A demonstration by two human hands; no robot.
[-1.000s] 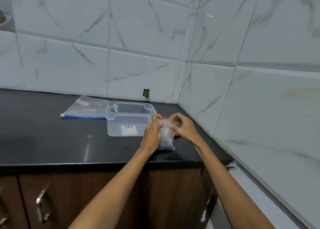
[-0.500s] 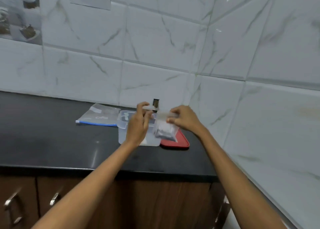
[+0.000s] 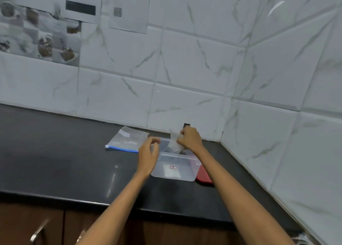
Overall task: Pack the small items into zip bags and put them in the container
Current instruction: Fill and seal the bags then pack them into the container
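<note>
A clear plastic container (image 3: 174, 168) with a small red-and-white label stands on the black counter near the wall corner. My right hand (image 3: 189, 138) pinches the top of a small clear zip bag (image 3: 174, 144) that hangs down into the container, with dark small items at its bottom. My left hand (image 3: 149, 153) hovers at the container's left rim, fingers loosely curled and holding nothing. The lower part of the bag is partly hidden behind the container wall.
A flat pack of zip bags (image 3: 127, 140) with a blue strip lies left of the container. A red lid (image 3: 203, 176) lies at the container's right side. Tiled walls close the corner behind and to the right. Cabinet doors with metal handles (image 3: 38, 232) sit below the counter edge.
Both hands lifted the zip bag from the counter front up and over the container. My left hand has let go of it, and my right hand lowers it inside.
</note>
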